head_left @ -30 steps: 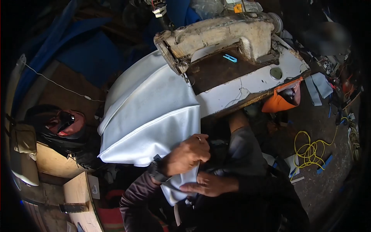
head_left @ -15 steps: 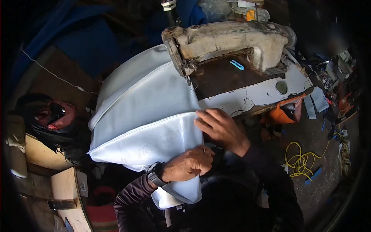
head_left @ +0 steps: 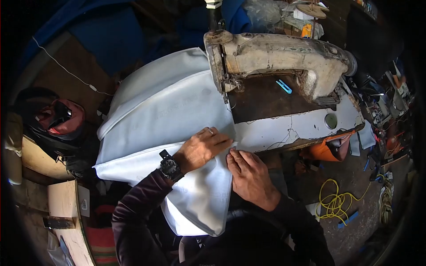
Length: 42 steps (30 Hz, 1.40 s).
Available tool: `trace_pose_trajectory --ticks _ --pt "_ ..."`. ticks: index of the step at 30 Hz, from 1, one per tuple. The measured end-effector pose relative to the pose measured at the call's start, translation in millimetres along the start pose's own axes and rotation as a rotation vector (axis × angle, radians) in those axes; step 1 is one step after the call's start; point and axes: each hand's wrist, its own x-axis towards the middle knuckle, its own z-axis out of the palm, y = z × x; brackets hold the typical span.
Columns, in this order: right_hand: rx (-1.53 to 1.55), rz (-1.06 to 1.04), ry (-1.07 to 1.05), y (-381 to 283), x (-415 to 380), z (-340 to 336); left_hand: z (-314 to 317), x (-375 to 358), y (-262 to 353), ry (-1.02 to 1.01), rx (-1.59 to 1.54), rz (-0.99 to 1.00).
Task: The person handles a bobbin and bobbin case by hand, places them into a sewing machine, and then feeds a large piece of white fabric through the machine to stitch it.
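Observation:
A white, vinyl-like sheet [head_left: 177,113] with raised seams runs from beneath the needle end of a worn sewing machine [head_left: 275,57] down over my lap. My left hand [head_left: 202,150], with a ring and a black wristwatch [head_left: 169,167], lies over the lower seam, its fingers pinched on the sheet near the right edge. Just below and to the right, my right hand [head_left: 250,177] grips that same edge with bent fingers; its thumb is hidden. The fingertips of both hands are close together.
A light blue cutter [head_left: 284,86] and a round metal lid [head_left: 330,120] lie on the machine table [head_left: 270,133]. An orange pouch [head_left: 333,148] hangs under its front edge. Yellow cord [head_left: 337,201] is coiled on the floor; a black and red bag [head_left: 57,117] sits left.
My left hand has moved up from the lower part of the sheet to the seam. My right hand has shifted down along the edge. The whole view has also shifted slightly.

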Motion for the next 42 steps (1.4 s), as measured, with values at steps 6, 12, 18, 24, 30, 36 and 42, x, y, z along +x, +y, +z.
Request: trace_pose_trajectory --ticks 6,12,18,24,30,36,42 --pt "0.074 0.056 -0.008 0 7 -4 1 -2 -17 -0.01 -0.114 0.085" --pt "0.078 0.047 -0.025 4 10 -3 2 -2 -24 -0.059 -0.164 0.092" --pt "0.072 0.038 -0.038 6 11 -1 1 -3 -25 -0.074 -0.161 0.087" --pt "0.08 0.065 -0.04 10 13 1 2 1 -28 -0.073 -0.159 0.075" --pt "0.086 0.038 -0.027 20 19 5 10 3 -37 -0.043 -0.088 0.064" --pt "0.088 0.031 -0.047 30 28 6 14 7 -50 -0.027 -0.095 0.058" --pt "0.071 0.036 -0.064 39 39 11 17 13 -63 -0.017 -0.12 0.053"
